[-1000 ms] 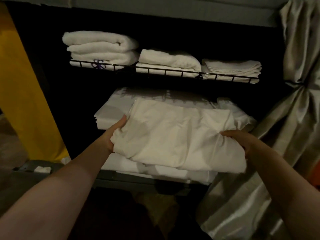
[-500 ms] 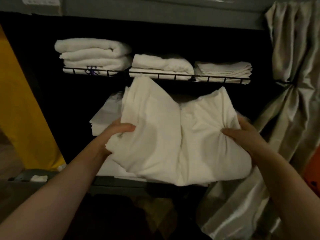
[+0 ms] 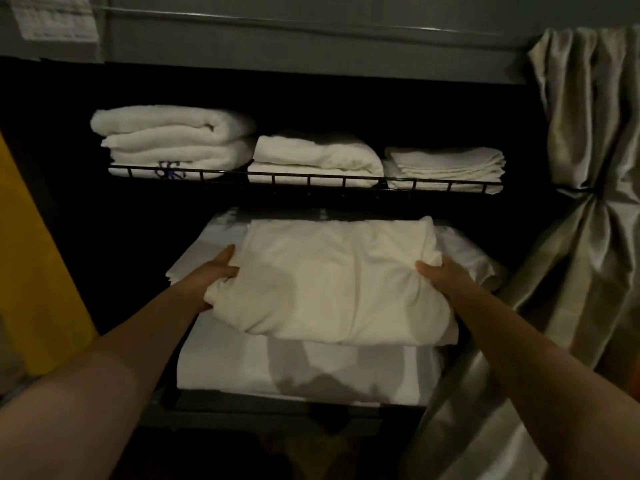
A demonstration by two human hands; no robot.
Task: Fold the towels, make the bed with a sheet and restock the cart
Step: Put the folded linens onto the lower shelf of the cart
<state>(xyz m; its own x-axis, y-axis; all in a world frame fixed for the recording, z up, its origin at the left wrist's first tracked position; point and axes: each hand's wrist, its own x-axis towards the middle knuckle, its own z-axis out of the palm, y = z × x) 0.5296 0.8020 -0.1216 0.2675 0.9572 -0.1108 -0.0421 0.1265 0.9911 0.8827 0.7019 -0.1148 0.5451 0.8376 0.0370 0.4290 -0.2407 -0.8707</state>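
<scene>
A folded white sheet lies on top of a stack of white linen on the cart's lower shelf. My left hand grips the sheet's left edge, fingers curled under the cloth. At the right edge, my right hand pinches a bunched fold. Above, a wire shelf carries three piles of folded white towels, the left pile with a purple mark.
The grey cart top spans above the dark interior. A yellow bag hangs at the left. A beige curtain hangs close at the right, down past the lower shelf. A white cloth sits top left.
The sheet was lifted and tipped up half a second ago. It now lies flat on the linen stack, further in on the shelf. Both hands keep their hold on its edges.
</scene>
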